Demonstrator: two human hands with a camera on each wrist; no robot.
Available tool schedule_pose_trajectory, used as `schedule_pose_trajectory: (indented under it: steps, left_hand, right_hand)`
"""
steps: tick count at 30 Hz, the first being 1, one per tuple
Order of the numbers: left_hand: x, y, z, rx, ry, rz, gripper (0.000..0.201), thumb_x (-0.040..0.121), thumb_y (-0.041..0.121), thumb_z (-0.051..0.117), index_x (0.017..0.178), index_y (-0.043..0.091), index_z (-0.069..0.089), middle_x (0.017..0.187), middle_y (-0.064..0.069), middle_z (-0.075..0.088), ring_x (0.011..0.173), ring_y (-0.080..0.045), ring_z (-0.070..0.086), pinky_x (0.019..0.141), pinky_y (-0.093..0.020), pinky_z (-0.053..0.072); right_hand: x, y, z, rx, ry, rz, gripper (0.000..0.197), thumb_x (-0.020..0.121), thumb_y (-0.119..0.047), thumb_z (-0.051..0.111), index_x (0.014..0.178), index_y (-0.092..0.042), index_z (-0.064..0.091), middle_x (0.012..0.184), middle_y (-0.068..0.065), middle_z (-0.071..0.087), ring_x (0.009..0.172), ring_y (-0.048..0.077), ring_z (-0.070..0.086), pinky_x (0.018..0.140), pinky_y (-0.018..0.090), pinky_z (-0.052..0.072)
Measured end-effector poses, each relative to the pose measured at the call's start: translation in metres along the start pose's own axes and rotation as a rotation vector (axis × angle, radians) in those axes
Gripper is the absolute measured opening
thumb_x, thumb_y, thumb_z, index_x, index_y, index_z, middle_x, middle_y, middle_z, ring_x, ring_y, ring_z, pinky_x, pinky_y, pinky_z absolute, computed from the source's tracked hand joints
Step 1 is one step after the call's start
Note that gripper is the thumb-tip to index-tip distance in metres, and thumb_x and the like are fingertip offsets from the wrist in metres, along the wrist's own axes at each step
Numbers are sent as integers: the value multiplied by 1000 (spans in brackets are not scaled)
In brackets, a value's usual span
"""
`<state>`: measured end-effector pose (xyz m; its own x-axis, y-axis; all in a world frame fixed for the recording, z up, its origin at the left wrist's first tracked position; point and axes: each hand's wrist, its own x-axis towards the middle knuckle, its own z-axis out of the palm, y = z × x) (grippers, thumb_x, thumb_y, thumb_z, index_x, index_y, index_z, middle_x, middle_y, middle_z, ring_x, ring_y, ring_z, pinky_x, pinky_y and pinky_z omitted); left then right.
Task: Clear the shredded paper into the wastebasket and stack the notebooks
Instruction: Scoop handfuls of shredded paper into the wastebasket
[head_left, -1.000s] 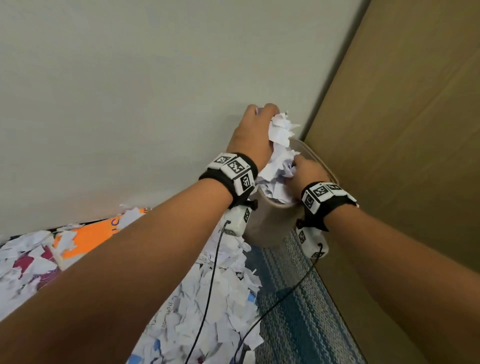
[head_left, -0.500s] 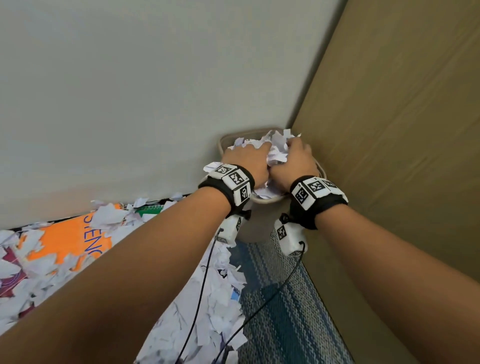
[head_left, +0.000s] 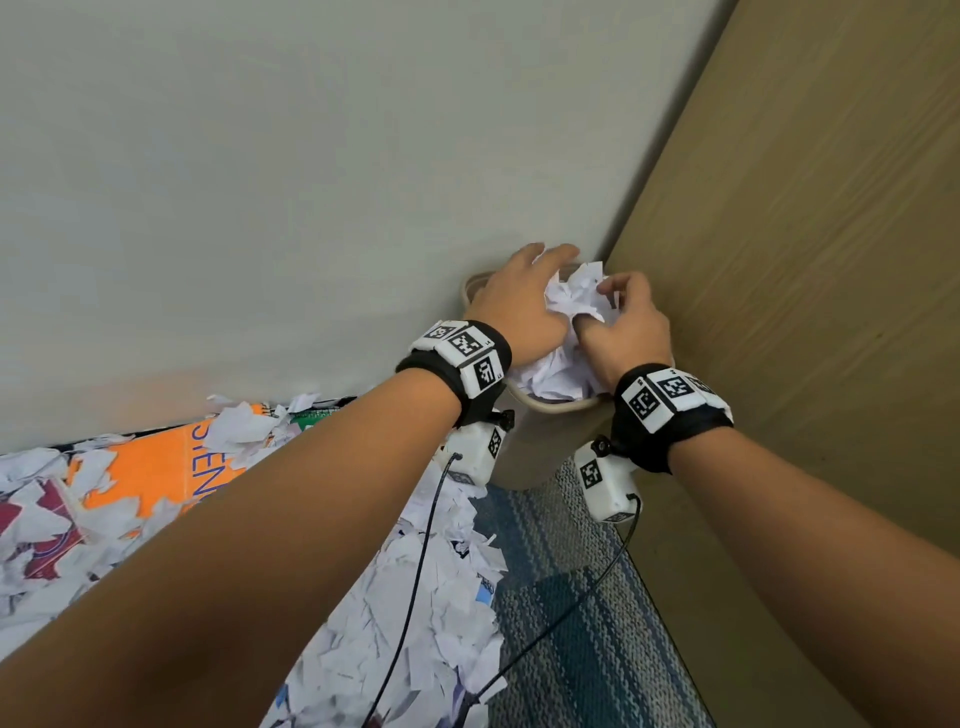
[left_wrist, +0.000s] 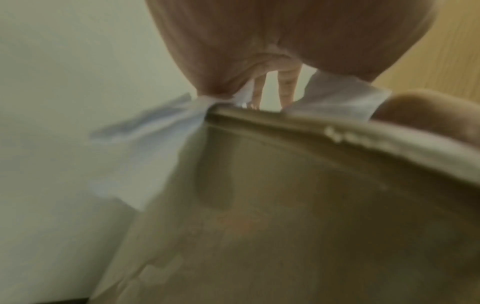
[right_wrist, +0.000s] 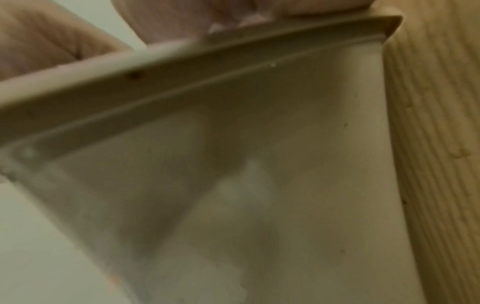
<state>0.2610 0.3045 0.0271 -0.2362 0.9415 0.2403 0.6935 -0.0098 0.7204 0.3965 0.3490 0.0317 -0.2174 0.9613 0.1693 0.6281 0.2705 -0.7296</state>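
Both hands over the beige wastebasket (head_left: 540, 447) in the corner between wall (head_left: 311, 182) and wooden panel (head_left: 805, 260). Left hand (head_left: 519, 306) spread, fingers loosely extended on the heap of shredded paper (head_left: 571, 306) filling the bin. Right hand (head_left: 626, 330) half-curled, fingertips touching the same heap. More scraps on the carpet (head_left: 571, 649), partly covering an orange notebook (head_left: 156, 467).

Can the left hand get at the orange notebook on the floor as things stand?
Probably yes. The left hand lies open over the paper in the wastebasket. The orange notebook is on its side, under only loose shredded paper.
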Motion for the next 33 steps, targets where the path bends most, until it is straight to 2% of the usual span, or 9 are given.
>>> schedule_pose_trajectory:
  steps: [3, 7, 10, 12, 15, 18, 22, 27, 33]
  left_hand:
    - [-7, 5, -14, -108, 28, 28, 69, 81, 12, 58, 145, 26, 36, 149, 2, 37, 134, -14, 36, 104, -18, 27]
    - [-14, 8, -23, -228, 40, 0, 57, 87, 4, 45, 140, 25, 45, 144, -1, 46, 128, -19, 46, 103, -21, 33]
    - [-15, 0, -24, -300, 124, -1, 46, 91, -1, 36, 123, 17, 63, 143, 2, 50, 130, -16, 46, 105, -13, 27]
    - [-16, -8, -27, -242, 165, 36, 41, 89, 1, 37, 108, 15, 71, 138, 2, 54, 128, -17, 48, 109, -20, 30]
    - [-21, -27, -32, -26, 189, 69, 32, 78, 15, 42, 92, 22, 71, 123, 4, 60, 117, -20, 50, 103, -41, 36]
    - [-30, -47, -35, 102, 225, 29, 20, 81, 16, 49, 92, 23, 65, 111, 2, 56, 110, -22, 48, 95, -37, 35]
    - [-42, -73, -44, 223, 254, -6, 14, 88, 14, 48, 96, 17, 60, 109, -4, 55, 105, -25, 49, 93, -39, 38]
    - [-65, -114, -64, 396, 156, -107, 15, 87, 18, 50, 97, 19, 61, 109, -5, 56, 104, -27, 51, 90, -41, 42]
    - [-117, -171, -89, 621, -129, -334, 23, 88, 21, 49, 108, 21, 60, 117, -6, 54, 111, -29, 50, 90, -40, 41]
  right_hand:
    - [-1, 0, -3, 37, 31, -25, 29, 74, -30, 55, 102, -28, 51, 105, -1, 62, 93, 24, 60, 79, 34, 48]
    - [-2, -4, -10, 73, 74, -12, 21, 78, -11, 51, 95, -21, 59, 94, 1, 64, 73, 20, 58, 66, 25, 48]
    - [-1, -6, -13, 36, 101, -14, 26, 65, -8, 42, 75, -19, 63, 107, -4, 70, 89, 23, 66, 81, 31, 55]
    - [1, -6, -15, 41, 118, -27, 28, 65, -2, 42, 73, -18, 63, 120, -5, 67, 109, 19, 62, 96, 32, 49]
    - [1, -8, -20, -11, 183, -83, 29, 69, 6, 44, 77, -14, 63, 112, 1, 62, 97, 20, 61, 83, 25, 46]
    - [-1, -10, -21, -79, 216, -148, 22, 78, 2, 49, 81, -14, 64, 103, 5, 50, 81, 21, 52, 76, 24, 42]
    - [-5, -28, -11, -83, 196, -276, 11, 83, -10, 54, 81, -14, 64, 93, 4, 54, 80, 19, 51, 75, 26, 40]
    - [-27, -68, 18, 3, 132, -547, 7, 75, -12, 55, 73, -14, 62, 80, 3, 56, 77, 21, 53, 74, 28, 40]
    - [-72, -86, 77, -42, -160, -635, 6, 76, -12, 57, 78, -14, 62, 81, 2, 54, 76, 19, 52, 70, 30, 44]
